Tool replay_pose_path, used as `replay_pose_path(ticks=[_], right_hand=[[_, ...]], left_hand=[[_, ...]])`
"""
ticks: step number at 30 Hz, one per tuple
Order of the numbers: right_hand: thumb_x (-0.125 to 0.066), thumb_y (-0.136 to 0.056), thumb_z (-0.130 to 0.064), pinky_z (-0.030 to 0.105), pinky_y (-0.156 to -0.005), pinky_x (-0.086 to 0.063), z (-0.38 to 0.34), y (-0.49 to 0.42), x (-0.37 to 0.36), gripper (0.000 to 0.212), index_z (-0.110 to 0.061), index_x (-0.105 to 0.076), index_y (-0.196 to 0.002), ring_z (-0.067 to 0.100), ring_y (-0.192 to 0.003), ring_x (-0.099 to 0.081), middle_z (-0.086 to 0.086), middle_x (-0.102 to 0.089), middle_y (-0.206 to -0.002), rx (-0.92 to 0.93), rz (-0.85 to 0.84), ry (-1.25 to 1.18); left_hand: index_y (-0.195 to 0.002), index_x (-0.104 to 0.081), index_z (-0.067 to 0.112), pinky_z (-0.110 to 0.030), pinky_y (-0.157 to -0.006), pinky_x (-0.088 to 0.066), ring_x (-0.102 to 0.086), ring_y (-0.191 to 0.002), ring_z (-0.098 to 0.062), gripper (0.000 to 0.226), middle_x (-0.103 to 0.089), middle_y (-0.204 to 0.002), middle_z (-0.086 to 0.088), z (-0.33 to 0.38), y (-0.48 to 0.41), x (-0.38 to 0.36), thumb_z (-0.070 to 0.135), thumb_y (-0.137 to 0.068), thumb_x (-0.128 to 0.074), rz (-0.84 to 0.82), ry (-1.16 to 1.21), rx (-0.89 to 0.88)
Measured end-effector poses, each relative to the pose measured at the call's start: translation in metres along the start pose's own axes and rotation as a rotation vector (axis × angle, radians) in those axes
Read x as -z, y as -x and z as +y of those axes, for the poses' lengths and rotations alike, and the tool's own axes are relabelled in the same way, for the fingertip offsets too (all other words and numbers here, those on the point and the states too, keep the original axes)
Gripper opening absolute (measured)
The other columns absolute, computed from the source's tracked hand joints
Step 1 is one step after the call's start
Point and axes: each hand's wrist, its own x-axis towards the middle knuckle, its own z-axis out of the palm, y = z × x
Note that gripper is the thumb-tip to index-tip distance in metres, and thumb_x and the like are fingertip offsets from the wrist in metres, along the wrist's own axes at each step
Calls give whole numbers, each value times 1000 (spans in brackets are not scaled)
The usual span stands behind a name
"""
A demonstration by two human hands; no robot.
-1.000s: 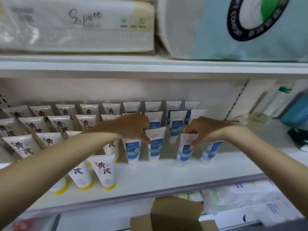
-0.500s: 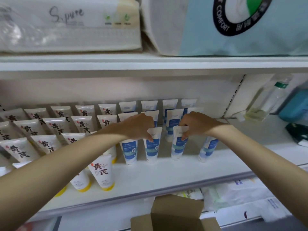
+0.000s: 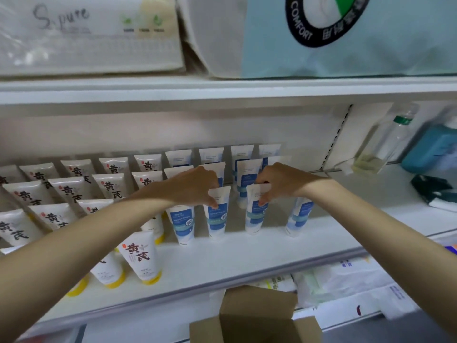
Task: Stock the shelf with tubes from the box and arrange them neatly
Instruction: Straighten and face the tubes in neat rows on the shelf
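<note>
Two tubes (image 3: 216, 220) (image 3: 254, 216), tops partly behind hands (image 3: 195, 185) (image 3: 279, 180)

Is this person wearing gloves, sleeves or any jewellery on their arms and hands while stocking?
No. The left hand and right hand are bare, without gloves. The left forearm and right forearm are uncovered to the picture's edges, so no sleeve shows. No watch, bracelet or ring is visible, though some fingers are partly hidden.

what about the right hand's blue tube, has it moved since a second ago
Yes, the blue tube the right hand pinches shifted slightly left, away from the end tube on its right.
</note>
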Motion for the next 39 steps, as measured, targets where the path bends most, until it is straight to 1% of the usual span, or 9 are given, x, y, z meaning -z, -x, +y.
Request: replay_pose_path(ticks=[4,9,12,14,17,20,27,32,39], right_hand=[[-71,-81,-33,21,-84,-49,9,23,23,33,-21,-66,-111,8,-93,-63,-12,-66,-102,8,46,-151],[-75,-75,-39,10,-87,-43,38,53,44,44,-25,-64,-115,2,-103,-57,-15,-64,-110,-59,-51,-154],[-78,-73,-36,11,-86,-41,55,59,33,52,-23,-61,-120,5,-109,-54,-13,-60,-112,-146,-148,-124],[-79,-72,-35,20,-88,-43,62,56,21,47,-24,-63,-115,8,-106,-56,-12,-61,-109,-168,-147,-58],[-79,-70,-34,26,-71,-46,68,50,5,18,-33,-63,-80,10,-86,-59,-15,-63,-83,-183,-70,7],[-79,-68,-36,25,-56,-37,72,45,2,27,-31,-54,-60,10,-71,-56,-16,-57,-65,-200,-24,27],[-78,-73,-33,28,-68,-46,69,37,3,30,-16,-65,-93,18,-84,-60,0,-65,-93,-194,30,-6],[-80,-70,-29,23,-53,-33,71,24,5,32,-28,-49,-64,17,-69,-54,-10,-55,-67,-159,35,-10],[-81,-70,-26,20,-54,-33,70,16,4,29,-25,-51,-72,14,-69,-51,-12,-50,-68,-124,36,-15]], left_hand=[[-115,-61,15,-29,-85,-51,-60,-93,-15,49,-65,-111,2,7,-3,7,49,-79,-67,15,-26,-30],[-109,-64,21,-32,-79,-53,-64,-89,-14,51,-69,-101,6,40,-18,7,61,-77,-61,135,29,-96],[-119,-58,18,-31,-80,-47,-59,-100,-19,59,-64,-114,1,59,-32,2,61,-79,-60,132,5,-84],[-121,-55,16,-27,-76,-41,-56,-102,-20,58,-61,-117,-1,69,-39,0,57,-80,-61,104,-2,-93],[-122,-52,14,-27,-76,-39,-54,-104,-21,56,-59,-118,-3,75,-48,-5,50,-81,-64,81,15,-74],[-123,-52,13,-31,-80,-42,-55,-107,-24,54,-59,-120,-5,75,-50,-8,44,-82,-66,97,51,-49],[-130,-49,12,-27,-86,-42,-54,-111,-23,56,-56,-129,-6,72,-47,-5,40,-85,-65,108,59,-48],[-125,-52,11,-33,-88,-49,-57,-106,-24,53,-59,-124,-6,69,-52,-7,41,-83,-66,107,37,-33],[-127,-51,11,-29,-84,-46,-57,-108,-23,56,-58,-126,-6,70,-55,-7,42,-83,-66,116,35,-30]])
